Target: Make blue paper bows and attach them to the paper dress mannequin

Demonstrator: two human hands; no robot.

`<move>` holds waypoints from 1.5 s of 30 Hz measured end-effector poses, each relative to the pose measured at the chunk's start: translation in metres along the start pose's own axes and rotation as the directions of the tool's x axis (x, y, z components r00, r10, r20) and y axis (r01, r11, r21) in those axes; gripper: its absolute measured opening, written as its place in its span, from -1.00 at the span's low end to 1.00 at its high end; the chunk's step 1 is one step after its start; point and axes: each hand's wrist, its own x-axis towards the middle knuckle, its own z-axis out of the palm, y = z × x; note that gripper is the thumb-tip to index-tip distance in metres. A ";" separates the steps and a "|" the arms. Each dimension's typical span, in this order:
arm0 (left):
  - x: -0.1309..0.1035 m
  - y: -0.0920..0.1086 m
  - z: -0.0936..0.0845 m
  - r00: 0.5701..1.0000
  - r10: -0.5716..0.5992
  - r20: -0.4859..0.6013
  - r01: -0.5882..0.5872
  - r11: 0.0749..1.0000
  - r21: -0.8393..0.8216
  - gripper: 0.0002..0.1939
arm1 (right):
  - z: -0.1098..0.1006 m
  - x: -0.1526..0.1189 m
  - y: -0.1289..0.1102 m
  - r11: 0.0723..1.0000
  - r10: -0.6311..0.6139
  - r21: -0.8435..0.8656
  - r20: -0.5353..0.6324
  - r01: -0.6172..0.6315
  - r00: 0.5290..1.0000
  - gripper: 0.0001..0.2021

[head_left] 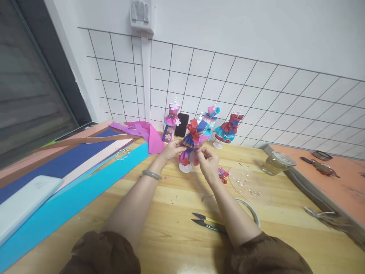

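Note:
A small dress form stands on a round white base, wearing a miniature dress (194,130) of red, blue, brown and pink crepe-like material. From the left, my left hand (171,150) pinches the dress at its waist ruffle. My right hand (208,163) closes thumb and fingers on the skirt's right edge. Behind it are more dressed forms: a pink and brown dress (172,121) on the left, a pink and turquoise dress (210,120) partly hidden, and a red and turquoise dress (229,130) on the right.
Thread snips (207,222) and a tape roll (252,211) lie near my right forearm. Beyond are a clear plate (248,184) with small beads and a glass cup (278,163). Coloured paper strips (114,173) and a white box (28,205) cover the left side. A phone (182,123) leans against the wall.

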 end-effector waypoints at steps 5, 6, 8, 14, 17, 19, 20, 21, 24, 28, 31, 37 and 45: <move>0.000 0.000 0.001 1.000 0.006 0.006 -0.006 1.000 -0.010 -0.61 | -0.008 0.009 0.010 0.984 0.086 0.168 -0.109 -0.067 0.990 -0.85; -0.001 0.000 0.001 1.000 -0.005 0.005 0.005 1.000 -0.012 -0.61 | -0.009 0.010 0.013 0.979 0.103 0.186 -0.091 -0.085 0.990 -0.84; -0.001 0.000 0.001 1.000 -0.022 0.001 0.022 1.000 -0.008 -0.62 | -0.009 0.012 0.019 0.970 0.132 0.213 -0.046 -0.119 0.990 -0.83; -0.002 -0.001 0.000 1.000 0.018 0.016 -0.018 1.000 0.023 -0.63 | -0.008 0.013 0.029 0.961 0.144 0.240 0.005 -0.141 0.990 -0.82; -0.002 -0.001 -0.001 0.999 0.025 0.031 -0.026 1.000 0.018 -0.63 | -0.007 0.012 0.030 0.965 0.127 0.226 0.031 -0.131 0.991 -0.82; -0.002 -0.001 0.000 0.999 0.014 0.029 -0.014 1.000 0.016 -0.64 | -0.006 0.012 0.031 0.968 0.125 0.214 0.048 -0.133 0.991 -0.83; -0.003 0.000 0.000 1.000 0.004 0.025 -0.004 1.000 0.015 -0.64 | -0.005 0.012 0.031 0.968 0.125 0.212 0.050 -0.133 0.991 -0.82; -0.003 0.000 0.001 1.000 -0.006 0.021 0.006 1.000 0.013 -0.63 | -0.005 0.012 0.031 0.968 0.126 0.212 0.049 -0.133 0.991 -0.82; -0.003 0.001 0.002 1.000 -0.010 0.015 0.010 1.000 0.001 -0.62 | -0.005 0.013 0.030 0.963 0.138 0.227 0.053 -0.147 0.989 -0.80; -0.003 0.002 0.002 1.000 -0.001 0.020 0.001 1.000 -0.007 -0.62 | -0.007 0.013 0.027 0.948 0.170 0.261 0.068 -0.182 0.983 -0.79; -0.003 0.002 0.003 1.000 0.004 0.014 -0.004 1.000 -0.004 -0.62 | -0.009 0.013 0.026 0.948 0.178 0.257 0.063 -0.188 0.982 -0.79; -0.003 0.002 0.002 1.000 0.005 0.012 -0.005 1.000 -0.011 -0.64 | -0.010 0.009 0.022 0.981 0.100 0.172 -0.065 -0.087 0.993 -0.80; -0.004 0.003 0.002 1.000 -0.019 0.003 0.019 1.000 -0.023 -0.61 | -0.006 -0.009 0.008 0.927 -0.244 -0.225 0.246 0.301 0.938 -0.71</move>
